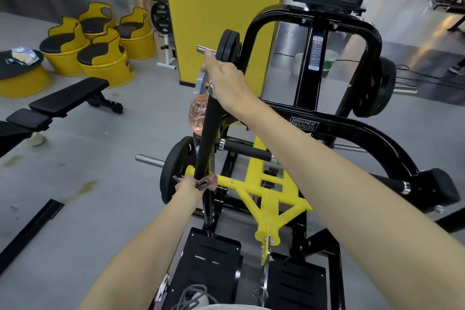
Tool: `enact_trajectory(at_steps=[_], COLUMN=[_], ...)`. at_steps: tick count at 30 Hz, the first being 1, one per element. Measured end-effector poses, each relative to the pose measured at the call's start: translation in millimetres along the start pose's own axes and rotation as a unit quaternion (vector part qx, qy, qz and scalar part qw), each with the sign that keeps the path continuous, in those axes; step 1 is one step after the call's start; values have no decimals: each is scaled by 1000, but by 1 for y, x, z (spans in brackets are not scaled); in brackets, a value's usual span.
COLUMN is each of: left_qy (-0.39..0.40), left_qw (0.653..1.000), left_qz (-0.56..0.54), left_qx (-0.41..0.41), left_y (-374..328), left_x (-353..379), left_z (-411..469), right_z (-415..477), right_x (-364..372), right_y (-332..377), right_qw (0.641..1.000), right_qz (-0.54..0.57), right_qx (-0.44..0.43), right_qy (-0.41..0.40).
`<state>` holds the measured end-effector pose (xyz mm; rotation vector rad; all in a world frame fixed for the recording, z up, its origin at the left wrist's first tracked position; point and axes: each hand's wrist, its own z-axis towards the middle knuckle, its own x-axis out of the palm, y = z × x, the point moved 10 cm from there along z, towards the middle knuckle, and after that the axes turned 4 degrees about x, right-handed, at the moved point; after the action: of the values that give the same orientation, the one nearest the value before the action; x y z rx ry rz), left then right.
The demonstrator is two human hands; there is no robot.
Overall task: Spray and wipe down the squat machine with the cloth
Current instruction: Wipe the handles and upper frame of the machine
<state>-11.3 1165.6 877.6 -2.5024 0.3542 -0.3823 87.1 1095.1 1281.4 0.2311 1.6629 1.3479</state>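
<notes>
The black and yellow squat machine (314,133) fills the middle and right of the head view. Its black upright handle bar (206,138) rises in front of me. My left hand (187,187) presses a pinkish patterned cloth (206,182) around the lower part of that bar. My right hand (226,80) is at the bar's top and holds a spray bottle (197,113) with a grey trigger and pink liquid, which hangs just left of the bar.
Black footplates (208,267) lie below me. Weight plates (176,173) sit on the machine's pegs. A black bench (68,98) and several yellow barrel seats (100,43) stand to the left on grey floor. A yellow pillar (221,7) rises behind.
</notes>
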Motion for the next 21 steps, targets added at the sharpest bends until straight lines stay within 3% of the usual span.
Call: enact_trajectory(at_steps=[1,4,12,15,21], left_qy=[-25,-5,154,137,169], left_qw=[999,999,987,987,967], left_qz=[-8,-25,-27,-3,-96], left_qx=[-22,-46,27,82,167], left_y=[4,-3,-60,-86,-135], left_x=[-8,2,55,50,61], left_z=[9,-1,-166,-193,-232], right_z=[0,-1,-7,-7,-2], right_x=[0,-1,1,3,3], right_y=[0,1,1,0,-6], right_qw=[1000,1000,1000,998,997], right_qz=[-1,1,7,2,9], right_qx=[1,-1,12,27,63], right_qy=[0,0,26,49,41])
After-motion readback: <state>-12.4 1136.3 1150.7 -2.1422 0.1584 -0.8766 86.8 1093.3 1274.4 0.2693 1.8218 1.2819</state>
